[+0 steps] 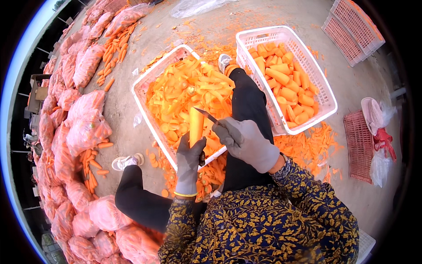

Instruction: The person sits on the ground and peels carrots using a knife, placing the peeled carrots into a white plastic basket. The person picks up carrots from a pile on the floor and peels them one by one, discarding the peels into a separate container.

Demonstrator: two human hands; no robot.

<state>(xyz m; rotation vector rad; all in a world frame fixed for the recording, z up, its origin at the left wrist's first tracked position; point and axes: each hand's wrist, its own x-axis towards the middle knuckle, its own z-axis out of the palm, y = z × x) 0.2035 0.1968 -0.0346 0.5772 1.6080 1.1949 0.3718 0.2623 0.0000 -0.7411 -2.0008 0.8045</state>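
My left hand [189,158], in a grey glove, holds a thick peeled carrot [196,125] upright by its lower end. In my gloved right hand [245,142] is a knife [207,115] with a dark, narrow blade; its tip lies at the carrot's upper end, and whether it touches cannot be told. Something dark, perhaps a peeler, shows partly below my left fingers. Beneath both hands stands a white plastic crate [151,132] heaped with carrot peelings [184,82] and cut ends. A second white crate [308,128], right of my leg, holds peeled carrot pieces [288,94].
Pink bags of carrots [89,128] are piled along the left, with loose carrots [113,52] beside them. Peelings [306,148] litter the concrete floor. Stacked crates [354,31] stand at the upper right; a red basket [359,147] with a hat [372,115] is at the right.
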